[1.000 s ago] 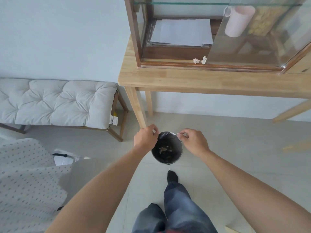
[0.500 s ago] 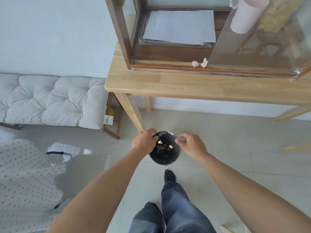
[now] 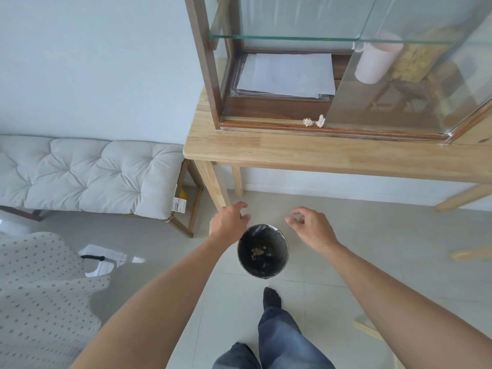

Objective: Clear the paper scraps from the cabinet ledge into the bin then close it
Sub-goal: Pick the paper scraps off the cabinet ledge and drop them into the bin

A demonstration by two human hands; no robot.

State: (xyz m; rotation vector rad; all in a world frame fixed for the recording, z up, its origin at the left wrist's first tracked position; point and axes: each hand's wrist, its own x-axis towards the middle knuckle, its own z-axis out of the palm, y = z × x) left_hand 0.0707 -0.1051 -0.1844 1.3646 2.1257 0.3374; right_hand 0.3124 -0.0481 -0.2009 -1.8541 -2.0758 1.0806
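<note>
Two crumpled paper scraps (image 3: 314, 121) lie on the front ledge of the glass-sided wooden cabinet (image 3: 205, 62), whose glass door (image 3: 415, 83) stands open. A round black-lined bin (image 3: 263, 251) stands on the floor below, with some scraps at its bottom. My left hand (image 3: 229, 219) hovers just left of the bin's rim, fingers loosely curled and holding nothing. My right hand (image 3: 310, 225) hovers right of the rim, fingers apart and empty.
The cabinet rests on a light wooden table (image 3: 292, 153). Inside it lie white sheets (image 3: 287, 75) and a pink mug (image 3: 374, 62). A cushioned bench (image 3: 87, 177) stands at the left, a dotted cloth (image 3: 40, 294) at the lower left. My legs (image 3: 274, 331) stand behind the bin.
Both hands have let go of the bin's rim and lifted away from it. The bin now stands alone on the floor, and the view has tilted up toward the cabinet.
</note>
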